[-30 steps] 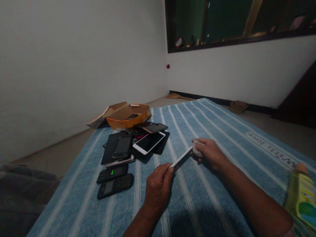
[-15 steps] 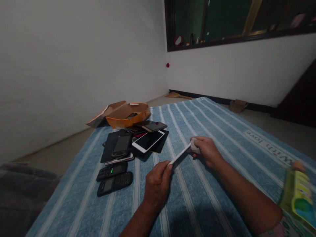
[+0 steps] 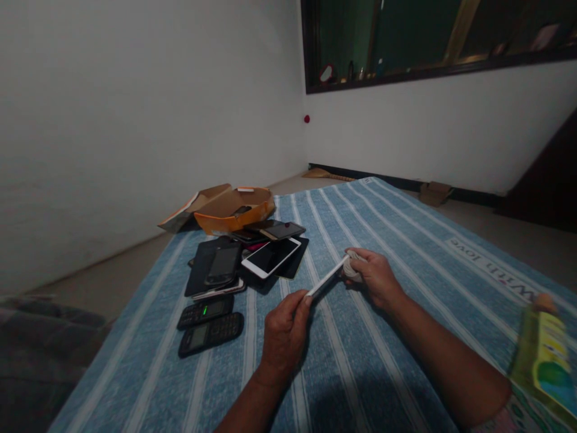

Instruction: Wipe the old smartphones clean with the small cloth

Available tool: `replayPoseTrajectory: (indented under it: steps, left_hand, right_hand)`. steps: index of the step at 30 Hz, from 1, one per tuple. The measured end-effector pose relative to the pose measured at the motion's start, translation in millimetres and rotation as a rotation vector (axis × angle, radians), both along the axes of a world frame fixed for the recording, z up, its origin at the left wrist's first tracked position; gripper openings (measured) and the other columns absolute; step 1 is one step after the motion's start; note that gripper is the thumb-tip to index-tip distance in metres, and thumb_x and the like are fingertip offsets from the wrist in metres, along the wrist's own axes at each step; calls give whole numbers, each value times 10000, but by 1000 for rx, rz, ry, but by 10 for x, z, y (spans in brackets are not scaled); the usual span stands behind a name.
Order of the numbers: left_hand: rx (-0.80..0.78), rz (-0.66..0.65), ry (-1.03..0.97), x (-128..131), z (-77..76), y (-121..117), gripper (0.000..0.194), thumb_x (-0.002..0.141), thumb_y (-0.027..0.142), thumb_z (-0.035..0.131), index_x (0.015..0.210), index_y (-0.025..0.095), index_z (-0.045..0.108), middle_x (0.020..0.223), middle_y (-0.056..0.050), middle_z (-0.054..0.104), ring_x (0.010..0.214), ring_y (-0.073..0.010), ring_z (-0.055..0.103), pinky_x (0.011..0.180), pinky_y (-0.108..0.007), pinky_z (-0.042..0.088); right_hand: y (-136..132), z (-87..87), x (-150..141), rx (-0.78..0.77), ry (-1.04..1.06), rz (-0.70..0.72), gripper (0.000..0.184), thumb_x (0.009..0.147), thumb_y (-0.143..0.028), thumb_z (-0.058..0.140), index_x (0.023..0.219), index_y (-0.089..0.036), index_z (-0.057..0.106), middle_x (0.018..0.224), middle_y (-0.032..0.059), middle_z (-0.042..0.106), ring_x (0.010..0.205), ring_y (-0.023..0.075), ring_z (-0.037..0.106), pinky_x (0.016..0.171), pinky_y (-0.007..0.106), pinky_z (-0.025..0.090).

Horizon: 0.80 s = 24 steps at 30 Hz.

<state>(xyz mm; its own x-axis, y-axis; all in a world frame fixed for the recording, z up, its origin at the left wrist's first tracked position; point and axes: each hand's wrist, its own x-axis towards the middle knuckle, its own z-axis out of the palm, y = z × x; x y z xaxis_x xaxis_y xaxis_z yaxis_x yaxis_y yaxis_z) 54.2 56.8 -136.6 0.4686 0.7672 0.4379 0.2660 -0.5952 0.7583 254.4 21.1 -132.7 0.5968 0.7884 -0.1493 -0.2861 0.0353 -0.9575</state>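
Slim white flat slab, seen edge-on (image 3: 328, 278): I have it between my two hands, over the blue woven cloth with white stripes (image 3: 428, 264); its faces are hidden from me.
Left hand (image 3: 285, 328): thumb and fingers pinched on the near end.
Right hand (image 3: 378, 278): fingers closed around a bunched whitish wad (image 3: 353, 266), which meets the far end.
Handling: I judge the slab light, stiff and smooth enough to slip; its faces may be fragile. The wad looks soft and easily squeezed.
Best hold: by the ends or narrow edges, lightly, without bending.
Left of the slab: a white-framed phone with a dark screen (image 3: 270, 257) and two black keypad phones (image 3: 211, 334).
Beyond those: an open orange cardboard box (image 3: 234, 224).
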Motion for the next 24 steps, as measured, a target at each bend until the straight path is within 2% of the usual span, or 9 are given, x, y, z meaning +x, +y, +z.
replayPoseTrajectory:
  steps: [19,21,24]
  left_hand:
    - [-2,14,6,-4,-26,8,289,906,378,508,901,174,714,727,-22,709,655,-165,658,653,-272,524]
    - [-7,10,3,-10,-27,5,291,906,380,509,904,173,714,720,-20,704,648,-165,655,645,-271,521]
    - [-11,-2,-6,-13,-29,4,287,910,368,507,909,169,713,715,-18,697,646,-161,653,630,-265,511]
  right_hand:
    - [16,21,40,33,74,-5,373,618,-218,632,978,-126,656,583,21,658,481,165,623,383,233,495]
    - [24,13,93,37,82,-51,367,629,-237,650,984,-140,652,603,12,650,489,165,625,378,233,488]
    - [30,-2,219,51,68,-193,373,625,-266,677,983,-169,640,659,-5,641,511,155,624,392,230,482]
